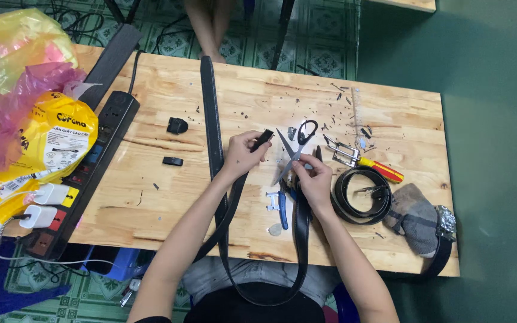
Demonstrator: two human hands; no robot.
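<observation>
My left hand pinches the cut end of a black belt that loops down off the table's front edge onto my lap. My right hand holds a second stretch of the same belt, right beside black-handled scissors that lie open on the wooden table. A second long black belt runs straight across the table toward the far edge, just left of my left hand. A small metal buckle piece and blue-handled pliers lie under my hands.
A coiled black belt, a red-and-yellow screwdriver, a metal buckle and a grey cloth sit at right. Black leather scraps lie mid-table. A power strip with chargers and plastic bags fill the left. A person's legs stand beyond the table.
</observation>
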